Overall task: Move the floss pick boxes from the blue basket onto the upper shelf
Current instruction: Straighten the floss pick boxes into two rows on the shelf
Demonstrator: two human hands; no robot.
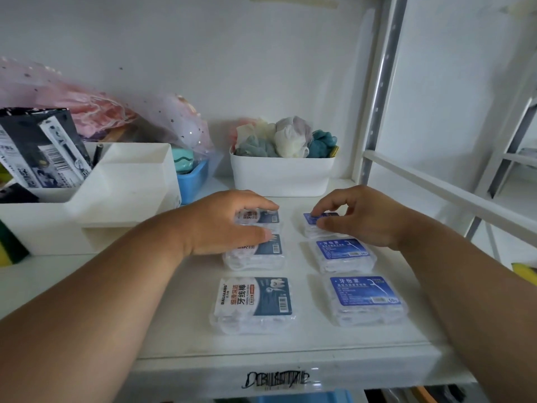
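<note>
Several clear floss pick boxes lie in two columns on the white upper shelf [180,324]. The left column has white-and-dark labels: a front box [253,303], a middle box [257,253] and a rear box [261,218]. The right column has blue labels: a front box [364,299], a middle box [343,254] and a rear box [315,223]. My left hand [223,228] rests over the rear left box, fingers curled on its far edge, thumb near the middle box. My right hand [360,216] pinches the rear blue-label box with fingertips. A blue basket edge [305,398] shows below the shelf.
A white bin [280,177] with cloth balls stands behind the boxes. A white organiser [122,184] with dark packets sits at the left, with a small blue tub [193,177] and pink tulle behind it. A metal upright [377,91] and rail [450,187] bound the right side.
</note>
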